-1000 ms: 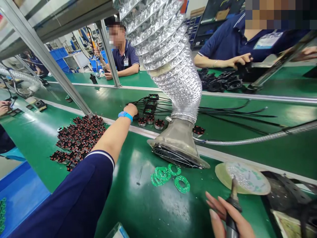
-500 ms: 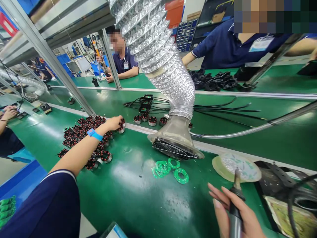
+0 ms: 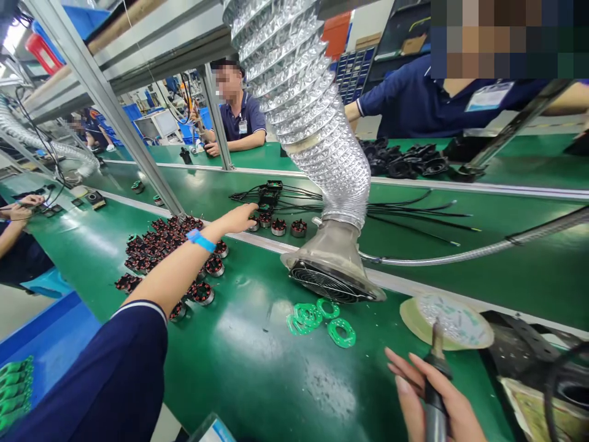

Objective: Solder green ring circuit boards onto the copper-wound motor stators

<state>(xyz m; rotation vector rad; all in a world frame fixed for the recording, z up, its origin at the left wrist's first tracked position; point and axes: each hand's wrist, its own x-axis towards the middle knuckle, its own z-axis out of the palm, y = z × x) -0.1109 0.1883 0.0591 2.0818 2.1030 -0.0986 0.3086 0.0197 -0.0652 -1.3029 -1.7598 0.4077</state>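
Note:
My left hand (image 3: pixel 237 219) reaches over the table's rail, its fingers around the leftmost small motor (image 3: pixel 253 224) in a short row. Part of that motor is hidden by the fingers. Next to it stand other motors (image 3: pixel 278 227) with black tops and silver rims. A dense cluster of similar red-and-black motors (image 3: pixel 161 242) lies beyond and beside my left forearm. At the lower right, my right hand (image 3: pixel 442 399) holds a soldering iron (image 3: pixel 435 383) loosely, tip up. Green ring-shaped circuit boards (image 3: pixel 342 333) lie on the green tabletop between my hands.
A fume hood (image 3: pixel 322 258) on a silver duct hangs mid-table. Black cables (image 3: pixel 414 212) lie behind it. A round, solder-spattered pad (image 3: pixel 448 322) is right, near a dark stand (image 3: pixel 519 344). A blue bin (image 3: pixel 55 344) is left. Co-workers sit opposite and at left.
My left hand has moved right and away from the cluster's edge, where it held a motor, to the row across the rail. The row and cables have shifted left. My right hand still holds the soldering iron.

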